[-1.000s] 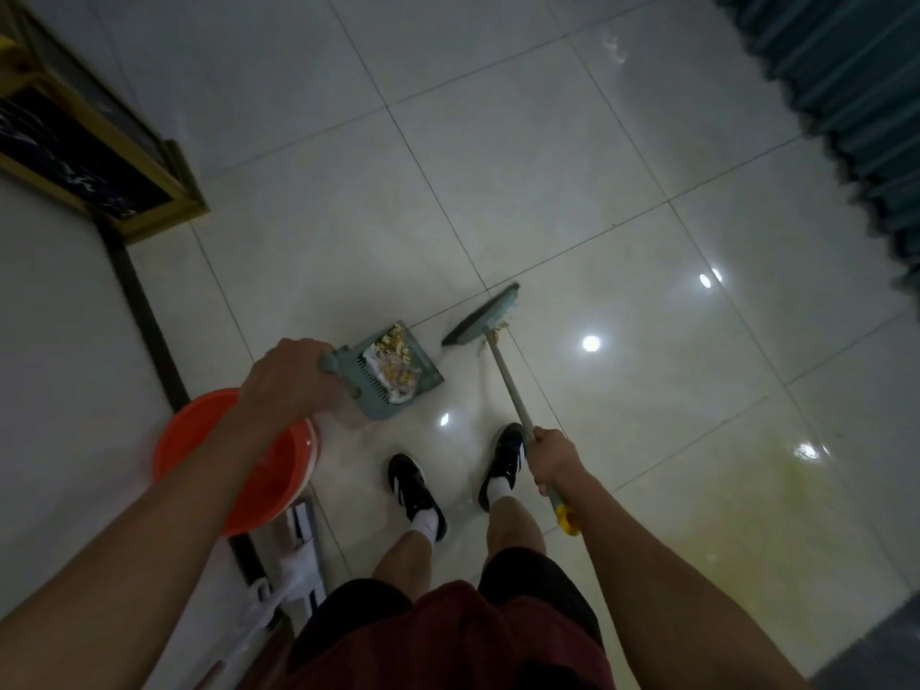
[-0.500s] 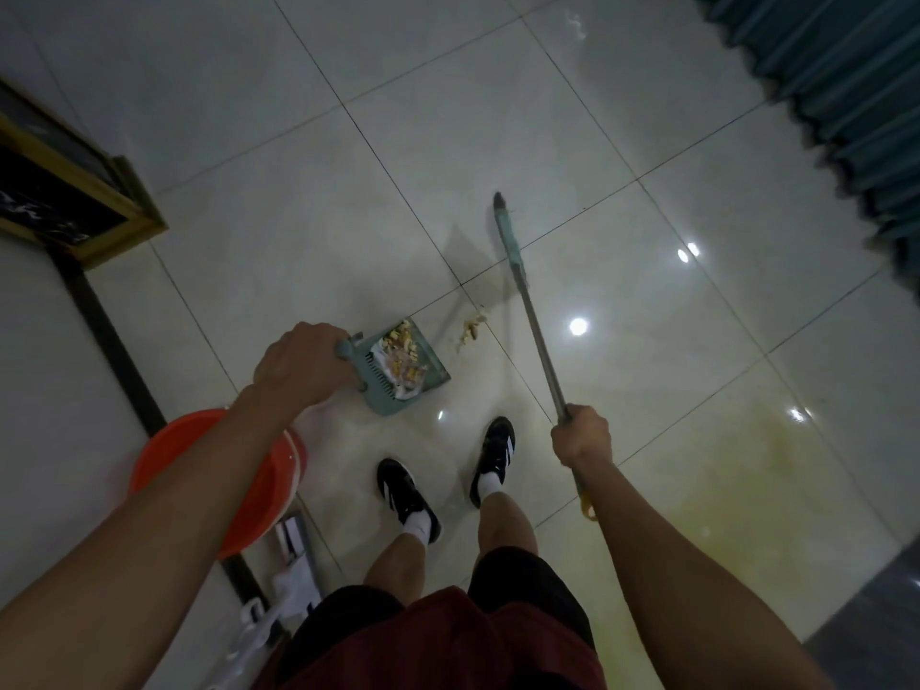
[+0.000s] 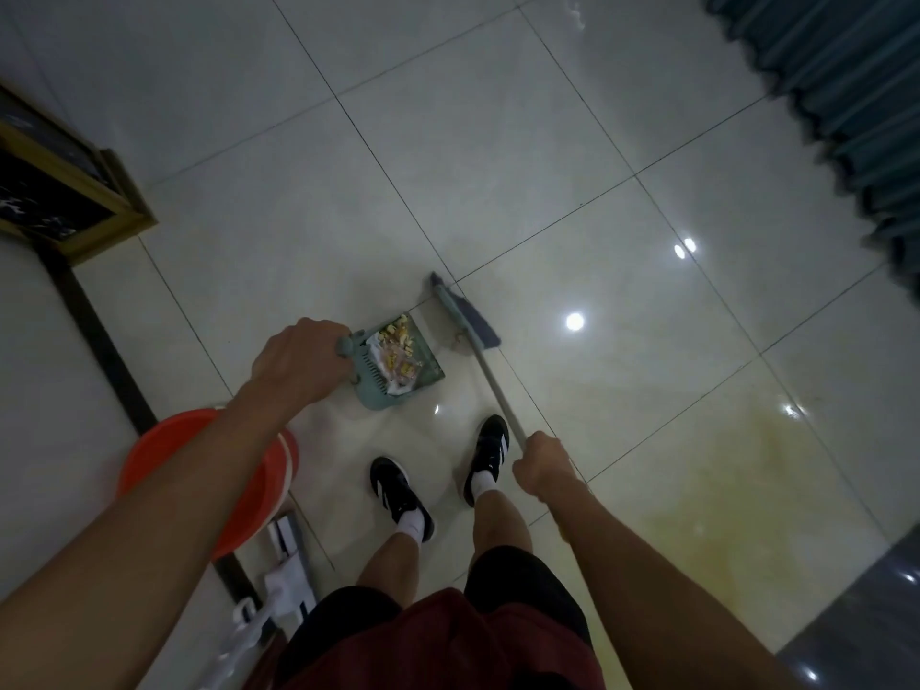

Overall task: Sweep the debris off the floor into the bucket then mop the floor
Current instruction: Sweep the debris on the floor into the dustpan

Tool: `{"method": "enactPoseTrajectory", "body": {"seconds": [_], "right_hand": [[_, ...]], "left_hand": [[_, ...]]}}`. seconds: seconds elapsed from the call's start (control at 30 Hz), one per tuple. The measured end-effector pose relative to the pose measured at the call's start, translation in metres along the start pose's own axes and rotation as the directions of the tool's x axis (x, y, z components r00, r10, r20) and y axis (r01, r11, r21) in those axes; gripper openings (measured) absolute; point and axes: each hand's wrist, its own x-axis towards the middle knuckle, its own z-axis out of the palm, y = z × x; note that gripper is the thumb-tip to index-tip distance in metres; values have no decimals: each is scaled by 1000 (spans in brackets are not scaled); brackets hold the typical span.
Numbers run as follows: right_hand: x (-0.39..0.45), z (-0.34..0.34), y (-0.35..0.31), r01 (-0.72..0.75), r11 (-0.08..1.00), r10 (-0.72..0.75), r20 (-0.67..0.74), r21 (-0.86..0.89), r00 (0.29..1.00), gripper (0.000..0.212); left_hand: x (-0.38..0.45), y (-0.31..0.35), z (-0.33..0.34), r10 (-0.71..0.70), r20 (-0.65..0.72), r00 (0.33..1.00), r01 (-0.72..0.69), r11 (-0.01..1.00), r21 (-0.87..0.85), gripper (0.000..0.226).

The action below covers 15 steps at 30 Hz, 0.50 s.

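The mop point(image 3: 286, 585) lies by the feet, beside the orange bucket point(image 3: 209, 485). The right hand point(image 3: 542, 465) is clenched on the broom point(image 3: 468, 316) handle. The left hand point(image 3: 298, 361) is wrapped around the dustpan point(image 3: 398, 366) handle; debris point(image 3: 396, 353) sits inside, the broom head just beside it.

I see glossy, smooth floor tiles point(image 3: 498, 141) — mirror-bright; the dustpan point(image 3: 398, 385) and bucket point(image 3: 249, 495) look like smooth plastic.
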Motion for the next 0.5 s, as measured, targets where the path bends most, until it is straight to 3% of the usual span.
{"method": "enactPoseTrajectory", "body": {"seconds": [0.27, 0.5], "right_hand": [[-12, 25, -21, 23, 977, -54, 143, 211, 988, 20], [-38, -6, -23, -20, 928, -29, 127, 371, 991, 19]], "left_hand": [[-10, -11, 6, 3, -39, 999, -6, 997, -77, 9], [-29, -33, 6, -40, -53, 998, 31, 987, -157, 9]]}}
